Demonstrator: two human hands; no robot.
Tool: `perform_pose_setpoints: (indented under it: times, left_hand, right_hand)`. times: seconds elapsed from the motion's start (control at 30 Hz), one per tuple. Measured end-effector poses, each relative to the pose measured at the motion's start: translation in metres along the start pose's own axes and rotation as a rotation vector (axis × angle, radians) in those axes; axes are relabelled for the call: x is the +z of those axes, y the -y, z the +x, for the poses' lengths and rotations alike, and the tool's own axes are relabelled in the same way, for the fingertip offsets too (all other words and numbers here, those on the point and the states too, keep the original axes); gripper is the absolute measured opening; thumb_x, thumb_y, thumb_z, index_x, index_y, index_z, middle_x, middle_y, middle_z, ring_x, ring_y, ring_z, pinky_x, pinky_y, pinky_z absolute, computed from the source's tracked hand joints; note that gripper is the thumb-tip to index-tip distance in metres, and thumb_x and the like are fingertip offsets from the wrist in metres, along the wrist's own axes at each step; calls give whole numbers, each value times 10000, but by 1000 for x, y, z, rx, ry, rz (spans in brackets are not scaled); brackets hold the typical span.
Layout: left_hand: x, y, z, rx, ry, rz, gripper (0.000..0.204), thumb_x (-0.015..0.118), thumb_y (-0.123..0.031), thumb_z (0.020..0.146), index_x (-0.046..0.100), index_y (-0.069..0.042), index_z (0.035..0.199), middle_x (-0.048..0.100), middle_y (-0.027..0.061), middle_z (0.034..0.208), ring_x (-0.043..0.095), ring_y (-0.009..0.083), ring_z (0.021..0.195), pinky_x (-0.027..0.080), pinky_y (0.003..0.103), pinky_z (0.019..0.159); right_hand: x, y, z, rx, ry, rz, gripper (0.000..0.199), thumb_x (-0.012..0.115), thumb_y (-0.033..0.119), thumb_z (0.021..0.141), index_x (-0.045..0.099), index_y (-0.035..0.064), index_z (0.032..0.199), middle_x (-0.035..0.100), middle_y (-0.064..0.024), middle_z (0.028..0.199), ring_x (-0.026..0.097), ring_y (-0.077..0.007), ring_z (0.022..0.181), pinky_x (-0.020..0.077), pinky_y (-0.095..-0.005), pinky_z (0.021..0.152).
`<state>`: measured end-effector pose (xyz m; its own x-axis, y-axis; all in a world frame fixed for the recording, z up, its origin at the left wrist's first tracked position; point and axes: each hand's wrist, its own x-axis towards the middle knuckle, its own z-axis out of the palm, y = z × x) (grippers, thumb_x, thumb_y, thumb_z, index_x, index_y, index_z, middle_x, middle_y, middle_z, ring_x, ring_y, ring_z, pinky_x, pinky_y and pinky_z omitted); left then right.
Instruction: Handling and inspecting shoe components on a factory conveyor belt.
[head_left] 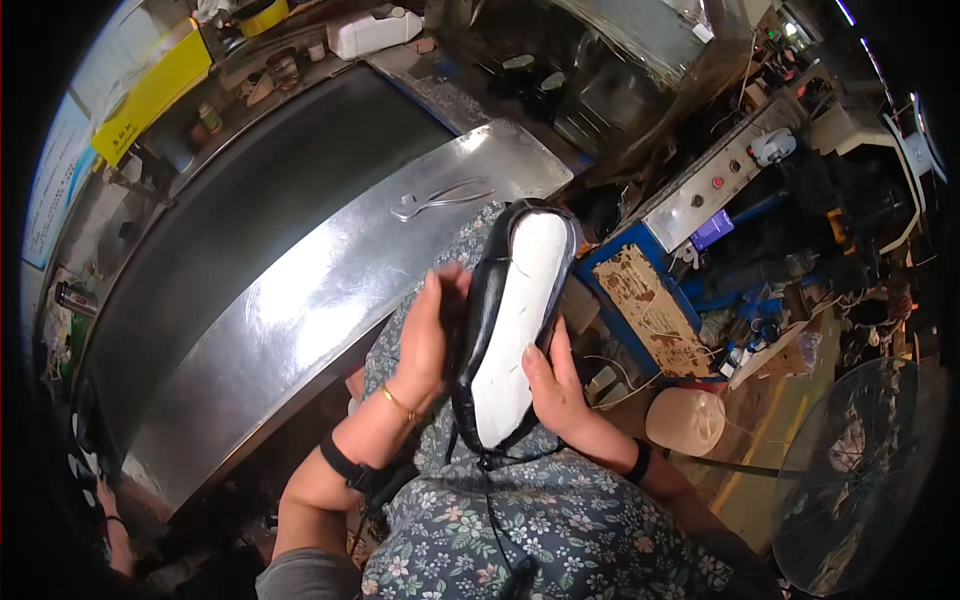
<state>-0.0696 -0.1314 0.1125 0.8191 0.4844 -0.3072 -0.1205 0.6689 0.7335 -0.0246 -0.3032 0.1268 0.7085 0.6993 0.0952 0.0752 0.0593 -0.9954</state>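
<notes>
Black shoe upper [505, 330] on its white-soled last sits sole-up over the person's lap, on a floral apron [560, 520], toe pointing away. Left hand [428, 335] wraps the left edge, fingers curled onto the black leather. Right hand [553, 385] clasps the right side, thumb pressed on the white sole. Metal pincers [440, 200] lie on the steel surface [320, 300] beyond.

head view, looking down, close over lap
</notes>
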Motion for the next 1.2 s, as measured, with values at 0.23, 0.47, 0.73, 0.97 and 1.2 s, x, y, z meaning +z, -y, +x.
perform_pose_setpoints:
  times: [0.23,0.47,0.73,0.97,1.2]
  left_hand:
    - [32,-53,58,-76,349,273,573,393,-564,1017,585,-67,1228,618,68,1168,574,150,1079,456,302,969]
    - [51,-41,34,212,395,820,481,639,-283,932,523,-37,1328,393,284,1482,179,370,1486,214,417,1178]
    - [36,-39,54,193,439,686,491,623,-284,961,478,-45,1365,450,165,1464,128,365,1494,131,428,1199]
    - [40,-46,63,209,428,745,621,699,-266,913,427,-3,1406,534,111,1291,471,196,1243,352,332,1093]
    - [28,-59,64,135,485,568,632,738,-252,870,451,-18,1383,533,92,1293,530,177,1158,417,315,1034]
  right_hand:
    - [-18,12,11,244,279,-280,756,449,307,1032,8,-63,1521,182,-249,1571,200,-309,1462,210,-380,1158]
    - [-48,23,115,229,162,338,477,364,320,1075,436,38,1453,398,-141,1518,344,-248,1414,257,-339,1156]
    - [-22,34,124,-30,18,-271,275,405,146,1029,599,-7,1149,601,-138,1224,536,-215,1195,390,-328,1049]
    - [-33,19,121,-43,69,-132,381,407,144,1042,456,6,1393,466,-112,1430,441,-221,1325,302,-328,1123]
    - [-43,18,119,157,325,541,478,406,65,998,365,7,1471,406,-137,1466,379,-222,1359,247,-350,1155]
